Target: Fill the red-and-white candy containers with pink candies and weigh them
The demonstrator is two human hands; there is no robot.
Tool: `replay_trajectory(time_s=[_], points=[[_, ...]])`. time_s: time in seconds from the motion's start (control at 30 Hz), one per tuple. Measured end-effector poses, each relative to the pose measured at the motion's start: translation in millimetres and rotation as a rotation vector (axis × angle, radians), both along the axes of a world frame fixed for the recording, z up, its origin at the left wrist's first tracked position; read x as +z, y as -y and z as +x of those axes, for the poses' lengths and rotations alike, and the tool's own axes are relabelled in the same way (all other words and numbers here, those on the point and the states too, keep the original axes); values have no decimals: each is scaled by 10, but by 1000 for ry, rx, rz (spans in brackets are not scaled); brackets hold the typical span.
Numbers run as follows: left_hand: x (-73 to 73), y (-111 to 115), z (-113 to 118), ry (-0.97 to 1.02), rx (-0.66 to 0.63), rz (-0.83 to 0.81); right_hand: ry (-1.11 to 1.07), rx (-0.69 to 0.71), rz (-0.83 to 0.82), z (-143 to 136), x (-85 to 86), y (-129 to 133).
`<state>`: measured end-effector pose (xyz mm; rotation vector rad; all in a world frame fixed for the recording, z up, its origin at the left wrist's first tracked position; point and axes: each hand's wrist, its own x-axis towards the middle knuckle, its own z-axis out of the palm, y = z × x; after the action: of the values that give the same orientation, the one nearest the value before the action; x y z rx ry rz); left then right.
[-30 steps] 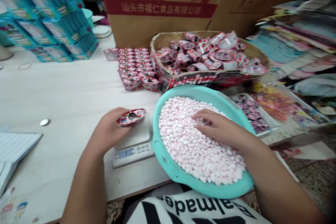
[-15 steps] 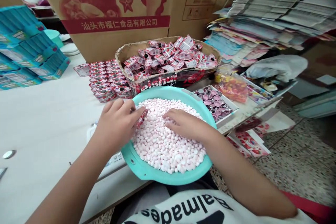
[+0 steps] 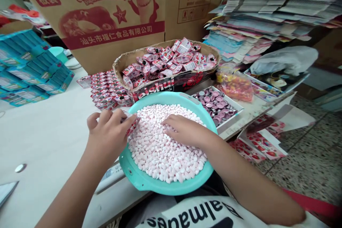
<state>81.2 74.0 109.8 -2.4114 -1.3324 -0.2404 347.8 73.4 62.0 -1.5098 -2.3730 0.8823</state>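
Observation:
A turquoise basin (image 3: 125,171) full of small pale pink-white candies (image 3: 168,164) sits in front of my body, partly over a white scale (image 3: 110,176). My left hand (image 3: 108,130) is at the basin's left rim, closed around a small red-and-pink printed candy box (image 3: 132,126). Its fingers cover much of that box. My right hand (image 3: 181,130) rests palm down in the candies, fingers curled round some of them, with the fingertips partly hidden.
Behind the basin, a cut-down carton (image 3: 171,78) holds many small printed boxes; more stand in rows (image 3: 107,89) at its left. A white tray of pink caps (image 3: 216,105) lies right. Blue boxes (image 3: 29,67), a large carton (image 3: 107,25) and stacked cardboard sheets (image 3: 267,14) surround the table.
The view has shifted slightly. My left hand has drawn a little left with the small box, towards the rim. My right hand stays in the candies, its fingers a little more curled.

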Motion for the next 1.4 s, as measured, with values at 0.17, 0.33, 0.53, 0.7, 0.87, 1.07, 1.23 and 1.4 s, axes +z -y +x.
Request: replay_trajectory(time_s=[0.17,0.33,0.53,0.7,0.87,1.07,1.23,1.4], points=[[45,1,65,-19,-85,-48,9,-4,-13,-10,37,11],[49,9,-5,-4,-110,-77,12,-4,-11,-4,43,9],[105,86,-64,0,-100,-57,-4,-8,-14,4,23,3],[72,39,-6,17,-86,-72,5,-6,-12,3,16,5],[73,35,28,1,-142,-84,16,9,-10,6,19,-3],[54,70,54,-8,-81,-116,3,-1,-22,10,23,-5],[18,-75,20,87,-61,-234,14,-2,-22,7,33,4],[-6,-1,-330,547,-56,-418,25,-2,-28,8,48,16]])
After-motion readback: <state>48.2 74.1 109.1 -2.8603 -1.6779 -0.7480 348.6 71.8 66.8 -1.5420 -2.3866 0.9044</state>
